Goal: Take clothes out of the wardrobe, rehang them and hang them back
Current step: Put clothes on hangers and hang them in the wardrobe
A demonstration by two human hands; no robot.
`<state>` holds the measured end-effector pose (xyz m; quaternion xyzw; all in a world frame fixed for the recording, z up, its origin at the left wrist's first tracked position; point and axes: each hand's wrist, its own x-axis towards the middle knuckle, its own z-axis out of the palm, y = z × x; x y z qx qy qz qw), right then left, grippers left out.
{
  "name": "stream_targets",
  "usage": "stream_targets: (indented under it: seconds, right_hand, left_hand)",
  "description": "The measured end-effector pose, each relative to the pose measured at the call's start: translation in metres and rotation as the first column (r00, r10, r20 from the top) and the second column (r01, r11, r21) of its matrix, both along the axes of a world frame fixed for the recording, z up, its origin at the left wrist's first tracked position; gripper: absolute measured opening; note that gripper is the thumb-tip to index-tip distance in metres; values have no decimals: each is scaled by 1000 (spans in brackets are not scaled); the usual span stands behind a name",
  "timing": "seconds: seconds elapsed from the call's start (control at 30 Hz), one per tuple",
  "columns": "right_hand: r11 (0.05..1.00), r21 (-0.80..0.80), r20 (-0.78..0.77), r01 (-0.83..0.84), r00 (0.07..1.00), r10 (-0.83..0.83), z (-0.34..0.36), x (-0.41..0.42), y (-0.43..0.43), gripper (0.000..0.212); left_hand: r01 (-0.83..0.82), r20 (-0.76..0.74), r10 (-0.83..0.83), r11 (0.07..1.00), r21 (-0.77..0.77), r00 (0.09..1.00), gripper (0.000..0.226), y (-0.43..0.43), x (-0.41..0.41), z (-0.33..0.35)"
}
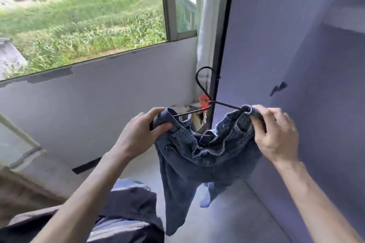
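so I've got the jeans point(199, 156) out in front of me by the window, left hand point(138, 134) and right hand point(276, 136) fingers each pinching a waistband end over the black hanger point(205, 104), roughly halfway I'd say: rehanging underway, wardrobe trip left

Two hands, the left hand point(142, 132) at 9 o'clock and the right hand point(276, 134) at 3 o'clock. One pair of jeans point(197, 163) at centre. One hanger point(227, 105) with one red clip point(203, 100), at 12 o'clock of the jeans. One window point(79, 16) at 10 o'clock. One curtain point(207, 25) at 12 o'clock. One dark cloth point(128, 209) at 7 o'clock.
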<state>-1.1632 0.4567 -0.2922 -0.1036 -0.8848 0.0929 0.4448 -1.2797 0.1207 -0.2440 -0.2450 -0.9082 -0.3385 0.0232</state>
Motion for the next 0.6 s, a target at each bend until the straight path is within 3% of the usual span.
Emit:
stream_targets:
  seconds: [0.17, 0.33, 0.43, 0.6]
  right_hand:
    - [999, -24, 139, 43, 989, -39, 4, 35, 100, 34]
    - [997, -77, 339, -30, 939, 54, 26, 59, 193, 45]
    - [986, -163, 378, -38, 921, 98, 35, 70, 236, 44]
    - [964, -246, 454, 98, 891, 25, 49, 82, 286, 42]
  left_hand:
    - [179, -43, -183, 980, -87, 982, 47, 99, 19, 8]
    - [232, -107, -247, 963, -136, 963, 40, 179, 41, 6]
    - [267, 40, -268, 963, 22, 963, 37, 221, 52, 1]
    - [402, 172, -457, 872, 278, 873, 35, 288, 71, 1]
